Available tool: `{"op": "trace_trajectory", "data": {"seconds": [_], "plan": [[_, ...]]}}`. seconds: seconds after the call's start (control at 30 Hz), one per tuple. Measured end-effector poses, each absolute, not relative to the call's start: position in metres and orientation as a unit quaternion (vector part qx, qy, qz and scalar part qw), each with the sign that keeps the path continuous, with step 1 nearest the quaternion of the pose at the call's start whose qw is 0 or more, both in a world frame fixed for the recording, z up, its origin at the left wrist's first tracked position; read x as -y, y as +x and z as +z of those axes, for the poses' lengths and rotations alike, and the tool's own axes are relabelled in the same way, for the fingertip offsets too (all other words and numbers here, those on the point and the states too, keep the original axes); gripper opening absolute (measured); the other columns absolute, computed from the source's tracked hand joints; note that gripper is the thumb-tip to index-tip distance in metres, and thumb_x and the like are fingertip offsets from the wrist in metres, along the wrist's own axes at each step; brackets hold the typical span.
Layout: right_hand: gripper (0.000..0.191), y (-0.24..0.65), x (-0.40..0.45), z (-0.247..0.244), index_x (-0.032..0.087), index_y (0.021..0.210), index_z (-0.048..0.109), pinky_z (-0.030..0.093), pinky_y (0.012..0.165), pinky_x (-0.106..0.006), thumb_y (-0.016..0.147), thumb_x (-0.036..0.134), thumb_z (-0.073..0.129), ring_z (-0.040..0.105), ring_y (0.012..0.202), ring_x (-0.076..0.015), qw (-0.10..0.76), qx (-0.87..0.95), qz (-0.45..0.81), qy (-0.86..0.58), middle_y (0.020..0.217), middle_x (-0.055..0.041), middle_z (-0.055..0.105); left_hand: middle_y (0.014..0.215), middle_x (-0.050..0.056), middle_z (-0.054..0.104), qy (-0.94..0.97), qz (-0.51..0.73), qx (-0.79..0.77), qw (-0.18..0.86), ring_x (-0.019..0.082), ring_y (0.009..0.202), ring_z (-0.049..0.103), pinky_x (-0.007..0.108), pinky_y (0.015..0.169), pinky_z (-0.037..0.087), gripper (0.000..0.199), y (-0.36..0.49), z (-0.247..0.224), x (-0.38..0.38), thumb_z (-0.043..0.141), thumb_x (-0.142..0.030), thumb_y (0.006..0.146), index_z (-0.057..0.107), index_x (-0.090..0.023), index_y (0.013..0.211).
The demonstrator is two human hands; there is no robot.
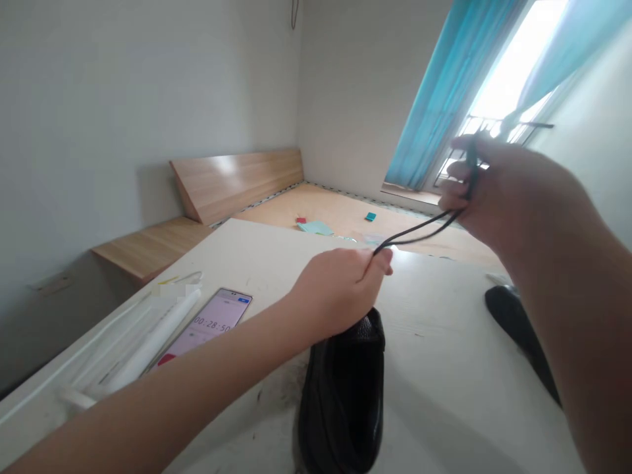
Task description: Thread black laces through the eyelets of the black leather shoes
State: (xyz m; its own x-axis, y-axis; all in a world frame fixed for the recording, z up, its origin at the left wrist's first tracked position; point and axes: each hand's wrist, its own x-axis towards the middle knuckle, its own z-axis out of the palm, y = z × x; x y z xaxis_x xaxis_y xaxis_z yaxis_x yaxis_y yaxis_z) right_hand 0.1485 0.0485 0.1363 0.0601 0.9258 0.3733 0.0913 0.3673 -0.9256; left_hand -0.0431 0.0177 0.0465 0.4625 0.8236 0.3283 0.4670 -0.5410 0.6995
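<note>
A black leather shoe (340,401) rests on the white table, its opening toward me. Just above its far end, my left hand (345,286) is closed, with a thin black shoelace (417,229) pinched at the fingertips. Two strands of the lace run up and to the right from there. They end in my right hand (498,181), raised high near the window and blurred, its fingers curled around the lace. Where the lace meets the shoe is hidden behind my left hand. Another black shoe (521,339) lies at the right, partly covered by my right forearm.
On the white table (444,368), a phone (217,322) with a running timer lies left of my forearm, beside clear plastic packaging (143,336). Beyond the table is a bed base (276,210) with small scraps on it. A blue curtain (434,99) hangs by the window.
</note>
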Motion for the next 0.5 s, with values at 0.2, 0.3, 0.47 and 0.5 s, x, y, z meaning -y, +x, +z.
{"op": "trace_trajectory", "data": {"seconds": [0.2, 0.3, 0.47, 0.5], "plan": [[0.014, 0.192, -0.057, 0.085, 0.018, 0.082, 0.071, 0.022, 0.044, -0.031, 0.084, 0.031, 0.066, 0.034, 0.049, -0.0056, 0.563, 0.538, 0.394, -0.489, 0.060, 0.0052, 0.036, 0.077, 0.004, 0.066, 0.743, 0.406, -0.401, 0.351, 0.022, 0.075, 0.061, 0.035, 0.072, 0.045, 0.041, -0.046, 0.038, -0.038, 0.035, -0.040, 0.095, 0.068, -0.019, 0.083], [0.017, 0.216, -0.055, 0.060, 0.019, 0.083, 0.074, 0.024, 0.046, -0.032, 0.083, 0.035, 0.069, 0.037, 0.052, -0.0078, 0.534, 0.560, 0.365, -0.519, 0.062, 0.0031, 0.038, 0.067, 0.000, 0.056, 0.679, 0.461, -0.379, 0.427, 0.017, 0.068, 0.058, 0.031, 0.067, 0.048, 0.027, -0.049, 0.042, -0.047, 0.038, -0.031, 0.090, 0.056, -0.020, 0.072], [0.021, 0.237, -0.052, 0.026, 0.019, 0.084, 0.075, 0.027, 0.048, -0.028, 0.079, 0.039, 0.073, 0.041, 0.056, -0.0114, 0.453, 0.618, 0.268, -0.584, 0.064, -0.0020, 0.055, 0.054, -0.007, 0.020, 0.586, 0.508, -0.340, 0.532, 0.009, 0.040, 0.023, 0.020, 0.038, 0.029, 0.019, -0.069, 0.065, -0.062, 0.038, -0.025, 0.080, 0.031, -0.022, 0.063], [0.021, 0.234, -0.050, 0.020, 0.018, 0.081, 0.075, 0.029, 0.050, -0.028, 0.077, 0.039, 0.073, 0.043, 0.057, -0.0120, 0.425, 0.635, 0.258, -0.591, 0.068, -0.0033, 0.060, 0.054, -0.006, 0.019, 0.575, 0.511, -0.340, 0.542, 0.009, 0.040, 0.018, 0.019, 0.036, 0.024, 0.017, -0.075, 0.070, -0.064, 0.036, -0.023, 0.079, 0.031, -0.022, 0.062]]}}
